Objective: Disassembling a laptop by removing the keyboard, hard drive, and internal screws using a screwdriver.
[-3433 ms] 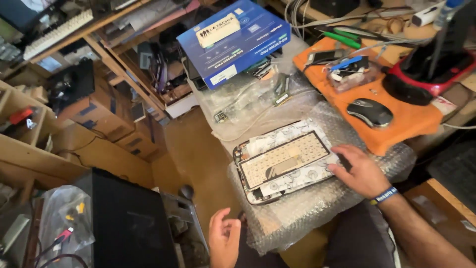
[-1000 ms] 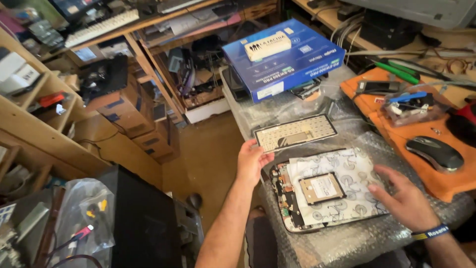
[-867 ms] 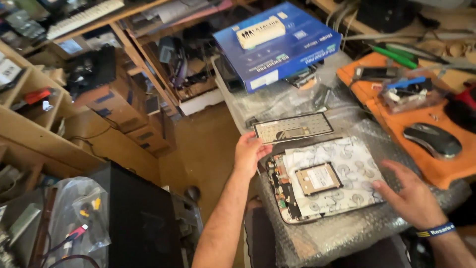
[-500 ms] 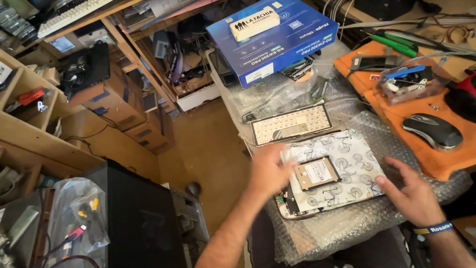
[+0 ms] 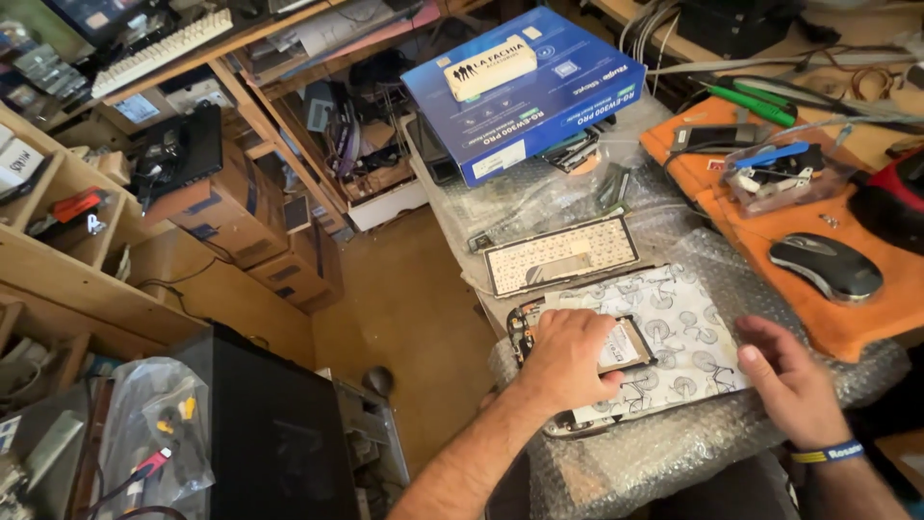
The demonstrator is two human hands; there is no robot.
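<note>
An opened laptop base (image 5: 688, 318), lined with a white sheet printed with small bicycles, lies on bubble wrap (image 5: 674, 453) in front of me. A silver hard drive (image 5: 630, 345) sits in its left half. My left hand (image 5: 568, 358) lies on the drive's left part, fingers curled over it. My right hand (image 5: 789, 380), with a blue wristband, rests with fingers apart at the base's right edge and holds nothing. The removed keyboard panel (image 5: 563, 255) lies flat just beyond the base.
A blue cardboard box (image 5: 525, 87) sits at the back. To the right, an orange mat (image 5: 847, 323) carries a grey mouse (image 5: 826, 268) and a clear parts box (image 5: 784, 178). Green screwdrivers (image 5: 760, 101) lie behind. A black computer tower (image 5: 260, 433) and wooden shelves (image 5: 58, 260) stand left.
The keyboard panel was lifted off the base and set down beyond it. My left hand moved from the base's left edge onto the hard drive. My right hand stayed at the right edge.
</note>
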